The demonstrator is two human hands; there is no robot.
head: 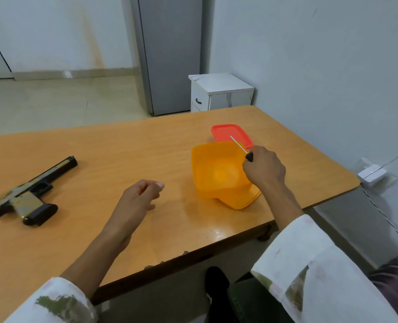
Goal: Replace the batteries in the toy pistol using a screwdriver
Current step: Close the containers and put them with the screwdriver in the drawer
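The toy pistol (30, 194) lies flat on the wooden table (128, 150) at the far left, barrel pointing up and right, black grip toward me. My right hand (264, 167) is closed around a screwdriver (241, 146), held over the right rim of an orange plastic container (219, 173); its thin metal shaft sticks up and left. My left hand (138, 201) hovers above the table's middle, fingers loosely curled and apart, holding nothing. No batteries are visible.
A red lid (230, 134) lies just behind the orange container. The table's right and near edges are close to my arms. A white bedside cabinet (220, 93) stands beyond the table, and a white plug block with cable (371, 173) sits by the right wall.
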